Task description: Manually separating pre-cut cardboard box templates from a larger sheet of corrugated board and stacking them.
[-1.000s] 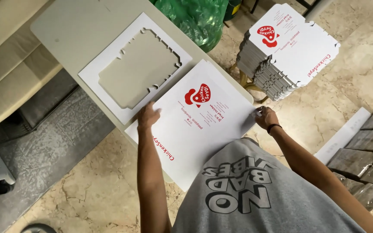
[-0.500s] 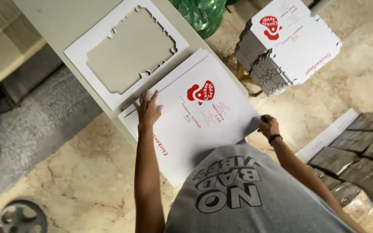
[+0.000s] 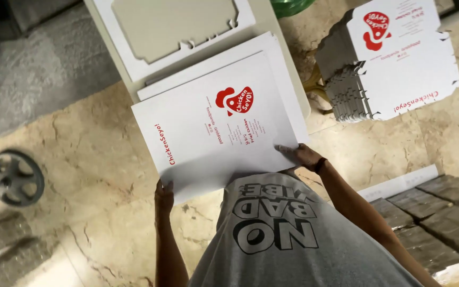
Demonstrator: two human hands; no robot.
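Single view, head-worn camera; looks steeply down over the wearer's chest and grey shirt (image 3: pixel 293 239) toward the tabletop (image 3: pixel 288 79) edge and stone floor (image 3: pixel 81 159); close range, both forearms within frame; the white printed sheet (image 3: pixel 213 122) fills the centre; the stack of flat boxes (image 3: pixel 394 58) lies upper right; frame apparently rolled somewhat, the tabletop edge running diagonally; no second view shares the scene.

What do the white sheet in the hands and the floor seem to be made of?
White sheet: probably thin cardboard, matte with red print; it stays flat while the left hand and right hand hold only its near edge. The stack of cut sheets like it shows thin layered edges.
Floor: likely polished marble or marble-look tile; beige with dark veins and a soft sheen.
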